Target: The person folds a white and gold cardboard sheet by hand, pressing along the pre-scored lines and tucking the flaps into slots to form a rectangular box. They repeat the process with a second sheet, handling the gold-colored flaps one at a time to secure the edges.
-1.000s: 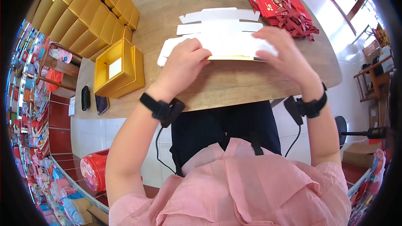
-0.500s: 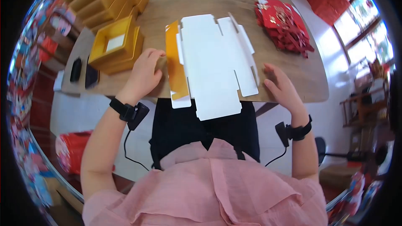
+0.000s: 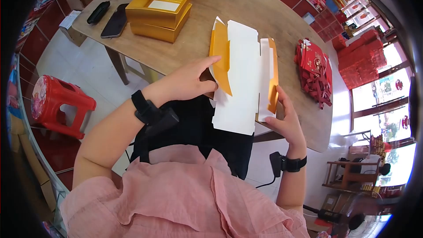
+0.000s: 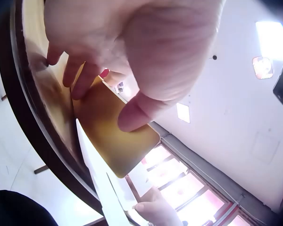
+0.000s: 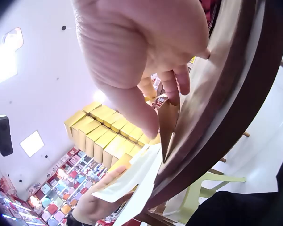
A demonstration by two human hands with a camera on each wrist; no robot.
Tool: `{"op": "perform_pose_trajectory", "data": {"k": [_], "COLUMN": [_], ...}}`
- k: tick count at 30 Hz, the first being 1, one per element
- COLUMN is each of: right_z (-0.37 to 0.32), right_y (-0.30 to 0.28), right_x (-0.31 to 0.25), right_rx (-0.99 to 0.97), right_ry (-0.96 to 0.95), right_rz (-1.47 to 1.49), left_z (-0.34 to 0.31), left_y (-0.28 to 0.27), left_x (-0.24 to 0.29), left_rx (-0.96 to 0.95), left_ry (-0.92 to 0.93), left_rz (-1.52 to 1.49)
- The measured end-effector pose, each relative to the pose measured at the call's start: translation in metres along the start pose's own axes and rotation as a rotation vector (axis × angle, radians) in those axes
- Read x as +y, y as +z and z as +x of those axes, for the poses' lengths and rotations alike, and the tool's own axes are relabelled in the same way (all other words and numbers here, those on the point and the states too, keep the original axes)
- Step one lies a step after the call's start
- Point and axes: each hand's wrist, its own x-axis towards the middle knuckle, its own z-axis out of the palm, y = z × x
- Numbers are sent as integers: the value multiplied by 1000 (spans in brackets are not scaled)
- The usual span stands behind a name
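Note:
A flat white cardboard blank [image 3: 241,75] lies lengthwise across the table's front edge, its near end jutting over it. Its gold-backed left side [image 3: 222,57] and right side [image 3: 272,77] are tilted up. The left hand [image 3: 187,81] touches the left side from outside; in the left wrist view this hand [image 4: 127,52] has its thumb and fingertips against the gold face [image 4: 111,129]. On the other side, the right hand [image 3: 288,121] rests fairly straight fingers on the right side. The right wrist view shows that hand [image 5: 146,52] against a narrow gold panel [image 5: 167,120].
Gold open boxes [image 3: 158,31] stand stacked at the table's back left, beside a phone [image 3: 115,21] and a black case [image 3: 98,13]. Red bags [image 3: 313,68] with ribbons lie on the right. A red stool [image 3: 64,105] stands on the floor at left.
The blank has turned from crosswise to lengthwise, and its sides now stand up more. Both hands, apart from it half a second ago, now touch it. The head view has swung to the right.

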Motion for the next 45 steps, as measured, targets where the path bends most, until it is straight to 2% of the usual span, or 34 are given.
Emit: {"op": "perform_pose_trajectory", "data": {"k": [2, 6, 9, 11, 12, 14, 15, 17, 18, 19, 20, 21, 24, 25, 26, 27, 28, 29, 30, 32, 33, 35, 39, 45], "right_z": [2, 5, 8, 10, 12, 15, 17, 18, 18, 20, 22, 24, 35, 35, 36, 37, 37, 37, 37, 37, 37, 36, 33, 33], "right_y": [6, 14, 14, 12, 11, 6, 5, 4, 4, 2, -1, -5, -10, -12, -13, -14, -12, -6, -2, -2, -1, 1, 4, 8], "right_x": [5, 6, 4, 4, 4, 3, 2, -10, -15, -17, -17, -17, 3, 5, 4, 2, -3, -13, -21, -32, -35, -37, -46, -49], "right_rx": [43, 130, 123, 101, 81, 51, 25, 2, -19, -19, -33, -45, 35, 35, 72, 107, 106, 178, 253, 188, 119, 94, -24, -10], "right_ry": [-3, -17, -16, -21, -27, -32, -38, -38, -38, -37, 70, 177, 158, 159, 33, -93, -94, -232, -371, -343, -313, -334, -334, -391], "right_rz": [10, 78, 53, 25, 0, 13, 28, 1, -26, -26, 101, 229, 108, 106, -131, -366, -367, -377, -386, -378, -371, -423, -582, -749], "left_z": [4, 5, 6, 7, 8, 9, 10, 15, 15, 15, 14, 14, 16, 21, 24, 26, 29, 30, 29, 28, 32, 39, 46, 48], "left_y": [5, 13, 12, 7, 7, 7, 6, 4, 4, 3, 3, 2, 2, 2, 0, -1, -1, -1, 0, 3, 5, 8, 14, 16], "left_x": [-5, 1, 0, -3, -2, 1, -5, -17, -17, -15, -10, -5, -1, -10, -11, -11, -9, -3, 5, 25, 35, 48, 41, 43], "left_rx": [178, 236, 274, 208, 210, 189, 190, 224, 224, 205, 186, 185, 196, 219, 241, 242, 291, 338, 337, 146, 143, -167, -161, -145], "left_ry": [80, 35, 61, 6, 4, -149, -150, 41, 40, -46, -131, -131, -218, -74, 70, 69, 200, 333, 333, 390, 392, 166, 278, 313], "left_rz": [241, 227, 278, 53, 50, -353, -355, 59, 58, 7, -44, -45, -119, 24, 166, 164, 365, 568, 570, 661, 662, 789, 785, 797]}}
